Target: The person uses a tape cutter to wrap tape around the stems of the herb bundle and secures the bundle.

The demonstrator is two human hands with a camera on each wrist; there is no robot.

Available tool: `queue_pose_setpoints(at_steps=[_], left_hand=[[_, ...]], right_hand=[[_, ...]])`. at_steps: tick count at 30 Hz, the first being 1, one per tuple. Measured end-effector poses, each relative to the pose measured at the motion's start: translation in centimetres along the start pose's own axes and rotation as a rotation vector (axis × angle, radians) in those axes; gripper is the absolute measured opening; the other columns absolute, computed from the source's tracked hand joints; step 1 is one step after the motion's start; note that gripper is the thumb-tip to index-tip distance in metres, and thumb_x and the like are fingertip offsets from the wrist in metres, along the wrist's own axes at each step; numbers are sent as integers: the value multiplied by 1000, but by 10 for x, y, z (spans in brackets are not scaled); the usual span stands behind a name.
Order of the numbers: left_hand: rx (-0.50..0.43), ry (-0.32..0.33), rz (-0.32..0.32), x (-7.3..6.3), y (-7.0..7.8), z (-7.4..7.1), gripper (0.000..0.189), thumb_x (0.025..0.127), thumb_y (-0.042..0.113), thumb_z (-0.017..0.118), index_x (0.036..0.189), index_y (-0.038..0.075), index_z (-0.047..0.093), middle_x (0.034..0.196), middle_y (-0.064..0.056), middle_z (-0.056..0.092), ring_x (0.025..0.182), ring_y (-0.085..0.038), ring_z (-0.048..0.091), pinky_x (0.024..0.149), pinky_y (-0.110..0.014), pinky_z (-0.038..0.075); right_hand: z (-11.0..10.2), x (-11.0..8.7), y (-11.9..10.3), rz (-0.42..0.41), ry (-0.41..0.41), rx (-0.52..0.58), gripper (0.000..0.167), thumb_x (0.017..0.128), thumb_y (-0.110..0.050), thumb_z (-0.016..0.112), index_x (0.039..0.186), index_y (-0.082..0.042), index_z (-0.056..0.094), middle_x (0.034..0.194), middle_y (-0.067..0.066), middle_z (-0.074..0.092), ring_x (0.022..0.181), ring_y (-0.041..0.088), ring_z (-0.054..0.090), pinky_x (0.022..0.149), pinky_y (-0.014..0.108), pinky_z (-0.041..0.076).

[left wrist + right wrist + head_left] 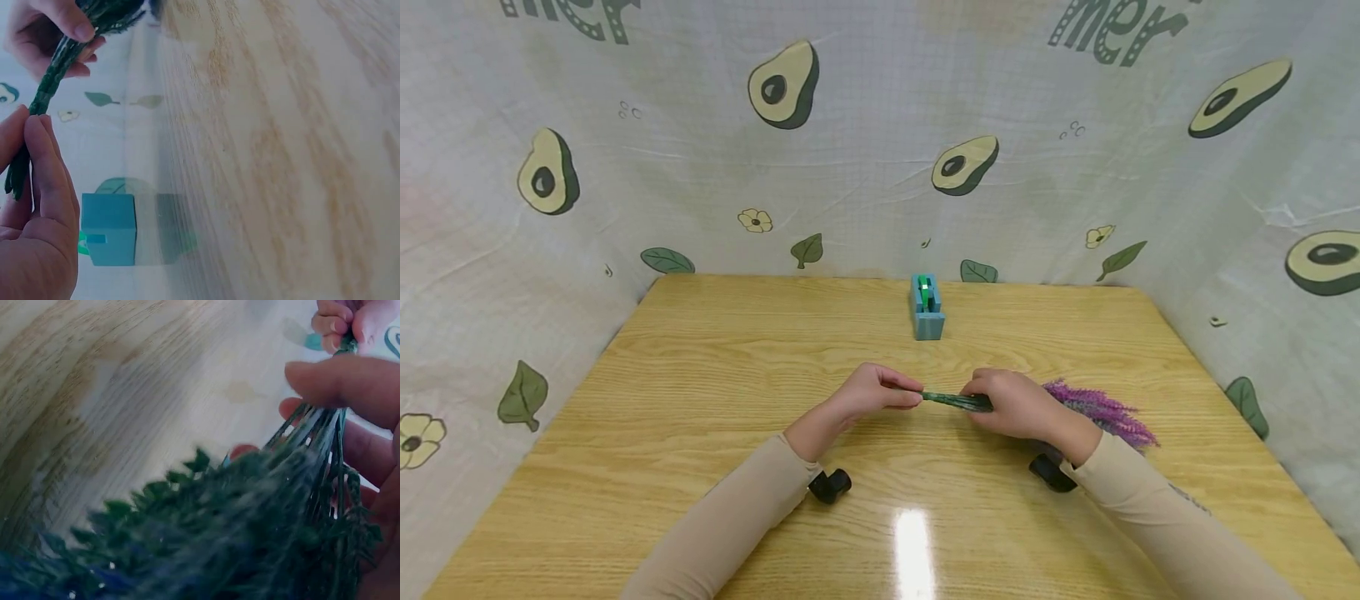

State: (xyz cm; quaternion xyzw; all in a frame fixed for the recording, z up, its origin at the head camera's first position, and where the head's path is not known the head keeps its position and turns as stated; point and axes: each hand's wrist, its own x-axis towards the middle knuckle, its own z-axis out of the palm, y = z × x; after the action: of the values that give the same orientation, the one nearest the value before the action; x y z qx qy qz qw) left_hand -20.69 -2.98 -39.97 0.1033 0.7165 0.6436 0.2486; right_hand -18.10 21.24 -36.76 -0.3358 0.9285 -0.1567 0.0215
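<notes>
A bunch of artificial lavender lies across between both hands, its purple flower heads pointing right and its green stems pointing left. My left hand pinches the thin stem end between thumb and fingers; in the left wrist view the cut tips poke out below the pinch. Farther up, my right hand grips the stems where they fan out. Dense green leaves spread below that hand in the right wrist view. Part of the bunch is hidden behind the right hand and wrist.
A blue tape dispenser with a green roll stands at the table's back edge, beyond the hands. Behind the wooden table hangs a white cloth printed with avocados. Black devices sit at both wrists.
</notes>
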Motion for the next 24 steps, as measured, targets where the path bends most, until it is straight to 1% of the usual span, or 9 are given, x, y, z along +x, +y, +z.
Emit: queue_pose_setpoints(at_steps=[3,6,10,12,14,17,20,22,24], left_hand=[[25,11,-2,0,0,0,23,81,9,73,102,-1,70,93,-6,68,85,-17,64,83,-37,51],[11,4,-13,0,2,1,22,81,8,73,101,-1,70,92,-8,68,84,-18,65,82,-37,51],[-68,-39,-36,1,2,0,21,84,6,69,103,-3,67,95,-16,68,82,-20,67,80,-38,52],[-91,-54,-46,3,2,-2,22,86,7,67,105,-3,66,94,-17,68,80,-20,67,79,-37,53],[-111,-51,-61,4,2,-2,22,88,9,66,106,-3,66,93,-16,68,79,-19,68,78,-35,53],[-146,-24,-85,6,2,-3,21,88,9,65,105,-3,67,91,-14,69,79,-18,67,77,-33,53],[-195,8,-93,7,1,-3,21,87,5,65,105,-5,67,93,-15,69,80,-17,67,81,-34,52],[-221,19,-85,8,1,-2,22,87,2,64,106,-7,66,95,-16,68,81,-17,67,84,-35,50],[-229,24,-76,7,1,-2,22,87,1,63,107,-8,66,95,-16,68,81,-16,67,84,-36,50]], right_hand=[[1,1,0,3,25,-12,15,79,-12,74,94,-9,71,81,-7,53,64,5,48,57,24,43],[3,1,0,-5,69,-46,16,78,-11,76,93,-10,71,79,-7,52,63,5,48,55,24,42],[5,2,1,-24,150,-97,18,75,-10,78,91,-9,71,77,-5,50,60,5,46,52,23,40],[6,2,1,-29,199,-116,19,73,-10,80,90,-9,71,76,-5,49,59,6,45,51,23,39],[7,3,2,-37,247,-133,21,70,-9,82,88,-10,72,75,-6,49,59,6,45,51,23,40],[8,4,3,-46,299,-139,22,68,-8,84,86,-10,72,75,-6,49,59,6,47,51,24,41],[9,5,4,-30,309,-129,23,68,-9,84,88,-10,72,77,-5,50,59,7,47,51,23,41],[8,6,3,-5,288,-108,23,70,-9,83,90,-9,72,80,-3,52,61,8,49,52,25,42],[5,7,3,28,245,-71,22,72,-9,81,92,-9,71,84,-2,56,66,11,54,57,28,46]])
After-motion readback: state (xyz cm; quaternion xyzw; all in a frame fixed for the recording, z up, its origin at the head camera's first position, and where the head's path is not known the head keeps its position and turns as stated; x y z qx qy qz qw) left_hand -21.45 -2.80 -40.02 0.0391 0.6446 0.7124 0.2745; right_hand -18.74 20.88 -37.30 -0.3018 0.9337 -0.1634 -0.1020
